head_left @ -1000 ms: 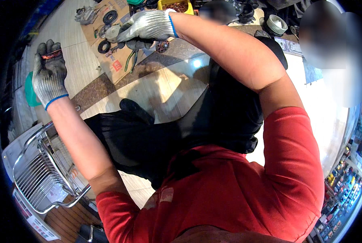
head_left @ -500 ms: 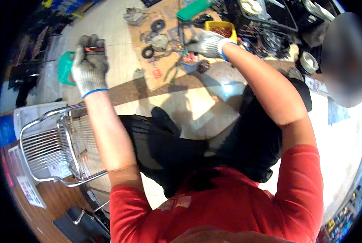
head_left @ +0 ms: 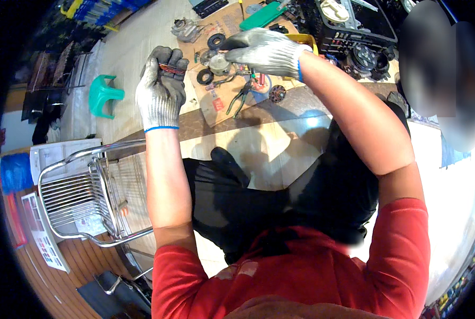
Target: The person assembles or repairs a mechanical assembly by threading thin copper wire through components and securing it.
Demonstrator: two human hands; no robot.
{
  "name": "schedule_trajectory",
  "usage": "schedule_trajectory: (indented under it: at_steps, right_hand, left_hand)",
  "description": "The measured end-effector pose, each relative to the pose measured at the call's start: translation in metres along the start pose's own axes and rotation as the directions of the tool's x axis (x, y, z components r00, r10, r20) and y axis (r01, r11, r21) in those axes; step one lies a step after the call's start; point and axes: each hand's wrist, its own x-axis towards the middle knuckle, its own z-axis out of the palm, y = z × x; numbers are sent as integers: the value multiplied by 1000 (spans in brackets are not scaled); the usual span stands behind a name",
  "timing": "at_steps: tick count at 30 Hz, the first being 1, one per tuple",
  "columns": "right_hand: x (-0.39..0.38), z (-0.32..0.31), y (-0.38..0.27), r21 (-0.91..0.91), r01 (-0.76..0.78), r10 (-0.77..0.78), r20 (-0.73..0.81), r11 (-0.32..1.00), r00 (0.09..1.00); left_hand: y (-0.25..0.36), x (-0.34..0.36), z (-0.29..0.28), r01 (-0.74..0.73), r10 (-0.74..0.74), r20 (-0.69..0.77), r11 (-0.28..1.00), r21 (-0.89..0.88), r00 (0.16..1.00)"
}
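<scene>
My left hand (head_left: 163, 87), in a white knit glove with a grey coated palm, is turned palm up. Its fingers curl over a small bunch of thin reddish, copper-coloured strands (head_left: 172, 69). My right hand (head_left: 267, 52), gloved alike, is held above a cardboard sheet (head_left: 216, 112), its fingers stretched to the left and nothing visible in them. Close to its fingertips lie a round metal motor part (head_left: 219, 65) and black rings (head_left: 205, 77). Behind the hand a yellow tray (head_left: 305, 40) is partly hidden. Pliers with dark green handles (head_left: 241, 98) lie spread nearer me.
A small round wound part (head_left: 277, 94) lies at the cardboard's edge. A green case (head_left: 263, 16) and a metal housing (head_left: 186, 30) lie farther off. A black crate (head_left: 349, 36) stands right; people are beyond it. At left are a green stool (head_left: 103, 97) and a metal chair (head_left: 72, 199).
My left hand has moved right, toward the cardboard, still holding the strands. My right hand has shifted left and farther out, from beside the yellow tray to over the motor parts.
</scene>
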Motion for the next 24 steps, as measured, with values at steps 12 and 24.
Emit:
schedule_trajectory:
  at_steps: [12, 24]
  right_hand:
    - [-1, 36, -10, 325, -4, -34, 111, 946, 993]
    - [-5, 27, -7, 81, 177, -191, 233, 981, 953]
  left_hand:
    - [-28, -6, 1, 62, -59, -42, 995, 76, 997]
    - [-21, -14, 6, 187, -194, 105, 979, 76, 975]
